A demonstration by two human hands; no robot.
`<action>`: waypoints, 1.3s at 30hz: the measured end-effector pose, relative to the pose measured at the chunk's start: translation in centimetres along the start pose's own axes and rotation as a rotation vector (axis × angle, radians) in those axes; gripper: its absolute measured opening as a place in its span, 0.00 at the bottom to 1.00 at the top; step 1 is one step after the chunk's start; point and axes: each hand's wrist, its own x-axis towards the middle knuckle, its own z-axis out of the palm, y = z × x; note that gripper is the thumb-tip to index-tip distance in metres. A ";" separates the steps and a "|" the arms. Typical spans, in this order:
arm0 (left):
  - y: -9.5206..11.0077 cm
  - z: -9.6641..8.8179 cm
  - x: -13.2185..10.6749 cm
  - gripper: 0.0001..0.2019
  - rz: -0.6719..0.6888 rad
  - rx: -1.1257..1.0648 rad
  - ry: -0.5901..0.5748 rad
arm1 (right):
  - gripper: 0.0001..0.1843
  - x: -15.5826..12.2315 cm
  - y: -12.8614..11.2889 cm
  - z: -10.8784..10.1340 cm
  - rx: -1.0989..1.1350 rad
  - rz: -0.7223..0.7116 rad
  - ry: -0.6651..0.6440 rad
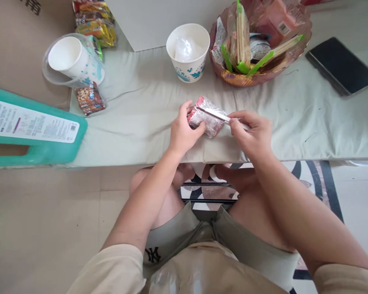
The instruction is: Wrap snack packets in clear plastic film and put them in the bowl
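A small red-edged packet point(213, 128) in crinkled clear wrap rests near the front edge of the cloth-covered table. My left hand point(184, 130) grips its left side, thumb pressed along the near face. In my right hand point(255, 132) is a slim white utility knife point(214, 113), pinched between thumb and fingers. Its blade lies across the top of the packet, with the tip pointing left toward the red edge by my left fingers. Just beyond them stands a paper cup point(188, 67) with crumpled clear plastic inside.
A glass bowl point(248, 77) of wrapped snacks stands at the back, with a black phone point(345, 67) to its right. On the left are another paper cup point(76, 59), a snack packet point(90, 100), several snack bars point(95, 22) and a green container point(58, 147).
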 end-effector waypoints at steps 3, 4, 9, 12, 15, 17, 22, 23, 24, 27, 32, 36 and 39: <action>-0.1 -0.3 0.8 0.33 -0.015 0.030 -0.053 | 0.12 0.2 0.4 0.1 -0.040 -0.007 -0.039; -0.2 -0.5 1.0 0.34 -0.010 0.029 -0.070 | 0.12 0.3 0.5 0.0 -0.042 -0.003 -0.051; 0.5 -2.1 1.3 0.37 0.007 -0.052 -0.125 | 0.08 0.5 0.4 -0.1 0.174 0.072 -0.017; 1.1 -3.0 1.7 0.30 0.007 -0.104 -0.108 | 0.13 0.8 0.5 0.3 0.501 0.165 -0.102; 1.1 -3.4 2.6 0.25 -0.004 -0.163 -0.076 | 0.16 1.4 0.3 0.6 0.660 0.191 -0.188; 0.8 -3.4 3.3 0.25 -0.002 -0.196 -0.088 | 0.15 1.8 -0.4 0.4 0.678 0.169 -0.226; 0.4 -3.2 4.1 0.25 -0.022 -0.238 -0.157 | 0.14 3.0 -3.1 -0.6 0.786 0.078 -0.265; 0.4 -3.2 4.0 0.25 -0.027 -0.244 -0.164 | 0.18 3.3 -3.5 -0.5 0.800 0.049 -0.251; 0.5 -3.2 3.9 0.25 -0.027 -0.247 -0.169 | 0.20 3.5 -3.7 -0.1 0.797 0.023 -0.222; 0.6 -3.1 3.5 0.24 -0.017 -0.251 -0.165 | 0.24 3.9 -3.8 1.8 0.721 0.003 -0.007; 0.9 -2.4 2.8 0.24 -0.011 -0.210 -0.108 | 0.19 2.7 -3.2 4.3 0.691 0.047 0.225; 1.1 -2.2 2.6 0.23 -0.016 -0.166 -0.116 | 0.12 1.9 -3.2 4.1 0.659 0.106 0.210; 1.0 -2.0 2.6 0.23 -0.025 -0.141 -0.108 | 0.12 1.8 -2.9 3.9 0.613 0.169 0.196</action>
